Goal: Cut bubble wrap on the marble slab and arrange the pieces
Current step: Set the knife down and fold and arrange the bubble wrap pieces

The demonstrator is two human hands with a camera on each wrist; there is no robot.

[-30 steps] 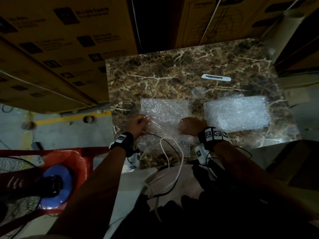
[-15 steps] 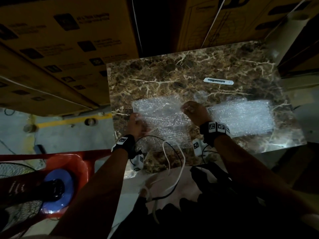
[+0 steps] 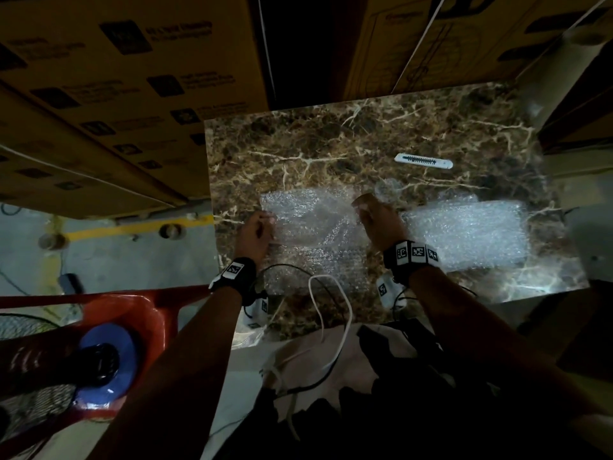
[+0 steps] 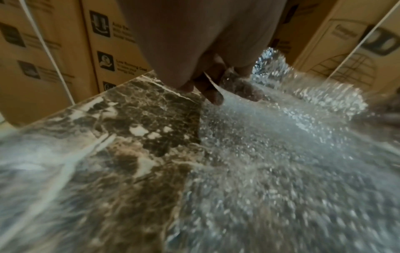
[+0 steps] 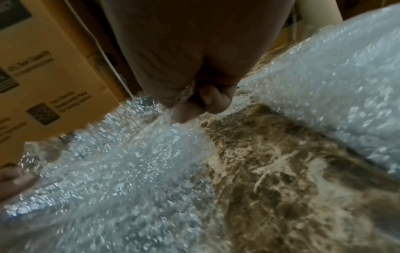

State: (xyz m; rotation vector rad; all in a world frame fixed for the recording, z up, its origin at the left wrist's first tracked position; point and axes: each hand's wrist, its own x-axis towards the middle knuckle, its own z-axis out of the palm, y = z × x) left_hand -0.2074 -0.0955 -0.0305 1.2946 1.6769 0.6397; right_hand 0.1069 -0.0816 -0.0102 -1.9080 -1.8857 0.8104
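Note:
A clear bubble wrap sheet [image 3: 311, 234] lies on the brown marble slab [image 3: 331, 144], its far part lifted and folding. My left hand [image 3: 257, 232] pinches its left edge [image 4: 216, 89] between thumb and fingers. My right hand [image 3: 374, 217] pinches the sheet's right corner [image 5: 184, 95], raised slightly off the slab. A second, flat bubble wrap piece [image 3: 464, 234] rests to the right [image 5: 335, 77]. A white utility knife [image 3: 423, 161] lies on the slab beyond the hands, untouched.
Cardboard boxes [image 3: 116, 94] stand behind and left of the slab. A cardboard tube [image 3: 547, 78] leans at the far right corner. A red plastic chair [image 3: 109, 313] with a blue object sits lower left. Cables [image 3: 328, 310] hang over the slab's near edge.
Both hands have moved away from me with the sheet's edge, the right hand furthest. The near edge has been lifted and carried over the sheet's far part.

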